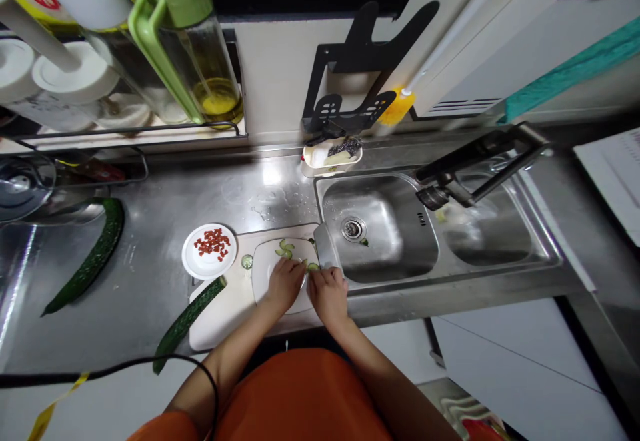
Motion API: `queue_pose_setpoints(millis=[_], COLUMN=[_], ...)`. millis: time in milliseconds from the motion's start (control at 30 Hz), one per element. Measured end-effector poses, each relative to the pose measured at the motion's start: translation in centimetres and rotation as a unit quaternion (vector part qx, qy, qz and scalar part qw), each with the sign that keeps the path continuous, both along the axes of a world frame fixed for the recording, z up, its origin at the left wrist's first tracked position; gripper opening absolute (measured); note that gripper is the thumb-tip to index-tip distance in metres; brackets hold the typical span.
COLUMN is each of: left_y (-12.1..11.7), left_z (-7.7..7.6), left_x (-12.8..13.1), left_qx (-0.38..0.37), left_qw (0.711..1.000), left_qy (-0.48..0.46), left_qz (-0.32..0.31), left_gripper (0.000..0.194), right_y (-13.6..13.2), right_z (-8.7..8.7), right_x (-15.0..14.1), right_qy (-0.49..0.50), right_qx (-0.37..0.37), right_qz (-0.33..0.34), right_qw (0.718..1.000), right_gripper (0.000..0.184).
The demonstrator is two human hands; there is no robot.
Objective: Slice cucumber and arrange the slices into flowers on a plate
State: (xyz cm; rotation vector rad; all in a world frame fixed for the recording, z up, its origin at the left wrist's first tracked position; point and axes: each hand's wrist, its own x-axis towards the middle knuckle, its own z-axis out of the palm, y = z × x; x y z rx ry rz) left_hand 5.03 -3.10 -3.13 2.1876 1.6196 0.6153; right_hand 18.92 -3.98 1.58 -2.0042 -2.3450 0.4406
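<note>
Both of my hands are over a white squarish plate (265, 261) on the pale cutting board (220, 324). My left hand (287, 286) has its fingers drawn together at thin cucumber slices near the plate's right side. Opposite it, my right hand (329, 294) pinches at a cucumber slice (313, 266), fingertips close to the left ones. Several curved cucumber slices (285, 250) lie at the plate's far edge. A broad grey blade (327, 246) rests just beyond my right hand, its handle not visible. Left of the plate sits a round cucumber piece (247, 262).
A cut cucumber (187, 322) lies across the board's left edge, near a small white plate (190, 254) of diced reddish bits. Farther left is a whole cucumber (95, 261). On the right are a double sink (385, 274) and black faucet (465, 168). Oil bottles (200, 61) stand on a shelf.
</note>
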Motion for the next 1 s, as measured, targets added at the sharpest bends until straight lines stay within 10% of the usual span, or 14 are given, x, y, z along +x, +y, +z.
queue_pose_setpoints(millis=[1000], left_y=[-0.4], left_z=[0.5], left_x=[0.1], left_qx=[-0.04], left_qw=[0.999], left_qy=[-0.013], left_qz=[0.004], left_gripper=[0.02], right_y=[-0.7], right_z=[-1.0], right_x=[0.9], right_qy=[0.012], right_qx=[0.035], right_qz=[0.079], right_qw=[0.996], right_gripper=[0.033])
